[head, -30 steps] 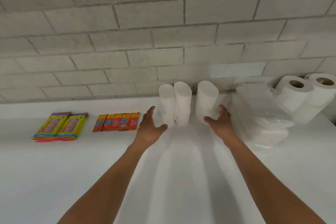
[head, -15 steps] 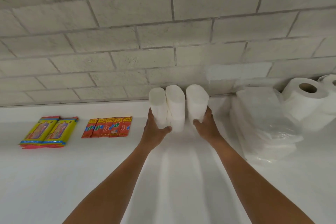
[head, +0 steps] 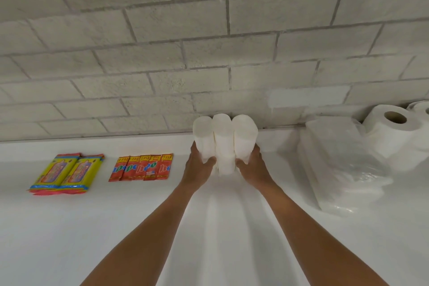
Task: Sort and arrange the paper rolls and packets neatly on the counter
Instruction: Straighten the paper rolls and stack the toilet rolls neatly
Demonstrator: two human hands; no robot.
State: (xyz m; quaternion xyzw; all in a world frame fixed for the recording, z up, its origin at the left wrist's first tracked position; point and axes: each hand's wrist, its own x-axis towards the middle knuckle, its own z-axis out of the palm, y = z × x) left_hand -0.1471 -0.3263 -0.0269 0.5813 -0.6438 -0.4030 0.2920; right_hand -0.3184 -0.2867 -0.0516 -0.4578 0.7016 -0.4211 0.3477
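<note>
My 2 bare arms reached out over the white counter [head: 69, 227]. My left hand [head: 197, 169] curled around the left side of 3 white paper rolls [head: 224, 139], with my thumb on the front. My right hand [head: 253, 167] curled around the right side the same way. The 3 rolls stood up tall, squeezed side by side and touching, near the back of the counter.

To the left, 5 red packets [head: 141, 167] lay flat in a neat row. Farther left lay 2 yellow packets [head: 67, 173], side by side, maybe on top of more; I could not tell. To the right sat a clear plastic bag [head: 343, 165] of white paper. Behind it, 2 big rolls [head: 390, 132] leaned at the far right. The gray brick wall [head: 209, 42] stood at the back.
</note>
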